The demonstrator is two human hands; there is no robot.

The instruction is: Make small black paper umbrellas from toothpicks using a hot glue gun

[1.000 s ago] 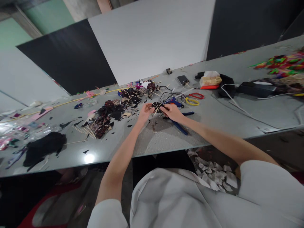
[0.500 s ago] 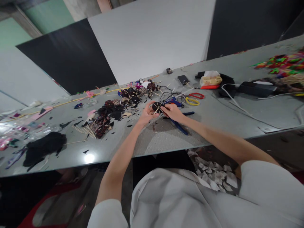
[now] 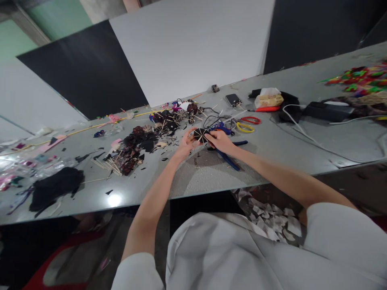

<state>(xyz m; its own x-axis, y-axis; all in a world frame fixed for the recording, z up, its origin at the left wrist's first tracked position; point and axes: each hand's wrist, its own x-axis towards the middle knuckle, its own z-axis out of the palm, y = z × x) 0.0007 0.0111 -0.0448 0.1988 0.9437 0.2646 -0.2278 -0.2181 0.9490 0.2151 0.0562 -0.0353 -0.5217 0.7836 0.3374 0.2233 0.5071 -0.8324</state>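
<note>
Between my two hands, over the table's front part, is a small black piece with thin light sticks spread like wheel spokes point(image 3: 200, 135). My left hand point(image 3: 188, 144) has its fingers curled round the piece's left side. On the opposite edge, my right hand point(image 3: 218, 139) pinches it with the fingertips. Pliers with dark blue handles point(image 3: 227, 159) lie just beneath my right hand. Behind that hand rests a blue glue gun point(image 3: 222, 128), partly covered. Scissors with red and yellow handles point(image 3: 245, 127) lie to its right.
Left of my hands are a heap of similar dark stick pieces point(image 3: 169, 121), dark scraps and loose sticks point(image 3: 110, 163). A phone point(image 3: 232, 100), a tissue pack point(image 3: 269, 98) and a white cable point(image 3: 317, 148) lie right. White paper scraps point(image 3: 275, 219) sit below the table edge.
The spoked piece has tilted slightly between my fingers. Both hands keep nearly the same place and grip.
</note>
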